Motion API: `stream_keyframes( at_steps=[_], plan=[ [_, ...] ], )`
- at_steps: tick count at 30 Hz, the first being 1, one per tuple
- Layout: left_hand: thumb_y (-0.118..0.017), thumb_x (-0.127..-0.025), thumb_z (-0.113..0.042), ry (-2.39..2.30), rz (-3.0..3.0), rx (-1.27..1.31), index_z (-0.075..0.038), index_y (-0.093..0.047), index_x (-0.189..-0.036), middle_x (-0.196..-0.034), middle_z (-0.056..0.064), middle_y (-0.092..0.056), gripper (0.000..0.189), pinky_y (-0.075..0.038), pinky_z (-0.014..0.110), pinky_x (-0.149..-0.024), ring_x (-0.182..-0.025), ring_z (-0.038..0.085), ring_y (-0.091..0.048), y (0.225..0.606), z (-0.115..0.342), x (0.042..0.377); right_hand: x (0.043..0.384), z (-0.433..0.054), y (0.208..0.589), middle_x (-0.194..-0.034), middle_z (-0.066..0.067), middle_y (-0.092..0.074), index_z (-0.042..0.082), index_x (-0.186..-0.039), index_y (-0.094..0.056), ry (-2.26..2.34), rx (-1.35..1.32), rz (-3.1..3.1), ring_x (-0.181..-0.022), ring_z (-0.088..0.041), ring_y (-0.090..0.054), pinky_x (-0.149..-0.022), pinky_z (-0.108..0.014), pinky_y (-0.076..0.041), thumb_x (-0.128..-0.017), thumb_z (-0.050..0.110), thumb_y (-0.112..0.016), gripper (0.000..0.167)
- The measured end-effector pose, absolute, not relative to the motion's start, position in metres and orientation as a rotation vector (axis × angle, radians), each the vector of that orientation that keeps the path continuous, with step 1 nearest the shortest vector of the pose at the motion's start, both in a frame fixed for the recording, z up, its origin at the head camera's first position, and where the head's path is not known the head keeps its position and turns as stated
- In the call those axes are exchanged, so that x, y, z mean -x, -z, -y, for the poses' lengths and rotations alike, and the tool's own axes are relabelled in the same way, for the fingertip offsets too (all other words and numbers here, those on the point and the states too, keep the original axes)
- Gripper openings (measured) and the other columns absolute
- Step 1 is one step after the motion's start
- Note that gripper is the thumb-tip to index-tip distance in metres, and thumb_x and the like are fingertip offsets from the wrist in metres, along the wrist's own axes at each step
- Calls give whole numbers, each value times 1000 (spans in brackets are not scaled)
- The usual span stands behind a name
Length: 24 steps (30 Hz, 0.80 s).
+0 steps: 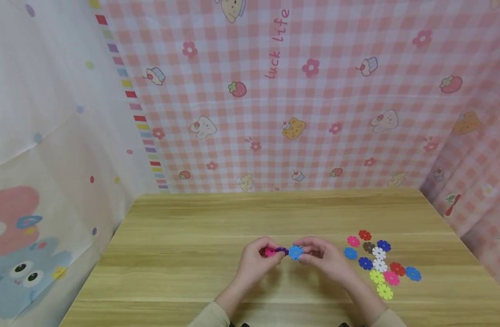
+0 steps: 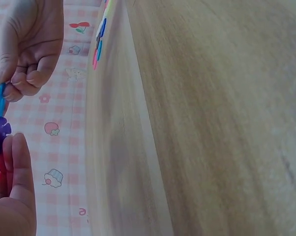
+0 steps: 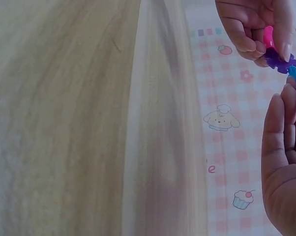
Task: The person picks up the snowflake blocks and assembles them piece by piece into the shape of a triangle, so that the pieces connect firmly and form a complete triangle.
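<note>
My left hand (image 1: 256, 260) pinches a purple notched disc (image 3: 281, 61) between thumb and fingers, with a pink notched disc (image 1: 269, 251) joined to it and partly covered by the fingers. From the other side, my right hand (image 1: 324, 258) holds a light blue notched disc (image 1: 296, 252) by its edge. In both wrist views the blue disc's rim meets the purple disc's rim, the two set at an angle to each other. Both hands are held above the wooden table, facing each other.
To the right on the wooden table (image 1: 184, 263) lie several loose flower-shaped discs, among them a red disc (image 1: 365, 235), a brown disc (image 1: 368, 247), a white disc (image 1: 380, 265) and a yellow disc (image 1: 384, 291). A pink checked cloth (image 1: 270, 104) hangs behind the table.
</note>
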<state>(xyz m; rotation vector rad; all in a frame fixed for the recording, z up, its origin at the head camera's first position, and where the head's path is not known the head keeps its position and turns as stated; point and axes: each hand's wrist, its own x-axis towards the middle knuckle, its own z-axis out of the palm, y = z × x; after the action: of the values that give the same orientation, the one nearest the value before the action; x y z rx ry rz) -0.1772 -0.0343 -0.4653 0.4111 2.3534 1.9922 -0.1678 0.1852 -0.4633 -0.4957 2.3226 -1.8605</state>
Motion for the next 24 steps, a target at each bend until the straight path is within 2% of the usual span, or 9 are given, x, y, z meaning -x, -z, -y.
stream_keyframes(
  at_steps=[11,18,24],
  plan=[
    [-78,-81,-1,-2016,-2302,-439,-2,-71,-82,-73,4,-67,7,-42,16,-55,-62,7,-53,465,34,178,169,-184,466,-98,-16,-66,-7,-121,-61,1862,540,-2318,-87,-15,-64,-81,-27,-55,-90,9,-70,36],
    [-80,-77,1,-2056,-2251,-411,2,-71,-79,-75,6,-69,10,-47,18,-58,-63,8,-60,461,35,177,170,-182,466,-98,-14,-67,-10,-121,-60,1912,585,-2246,-87,-14,-64,-79,-27,-55,-91,6,-67,34],
    [-79,-76,7,-2099,-2197,-406,6,-70,-78,-79,16,-71,9,-52,20,-59,-62,8,-62,459,34,176,172,-182,465,-98,-13,-68,-10,-121,-60,1912,561,-2192,-86,-16,-65,-80,-28,-56,-91,6,-68,35]
  ],
)
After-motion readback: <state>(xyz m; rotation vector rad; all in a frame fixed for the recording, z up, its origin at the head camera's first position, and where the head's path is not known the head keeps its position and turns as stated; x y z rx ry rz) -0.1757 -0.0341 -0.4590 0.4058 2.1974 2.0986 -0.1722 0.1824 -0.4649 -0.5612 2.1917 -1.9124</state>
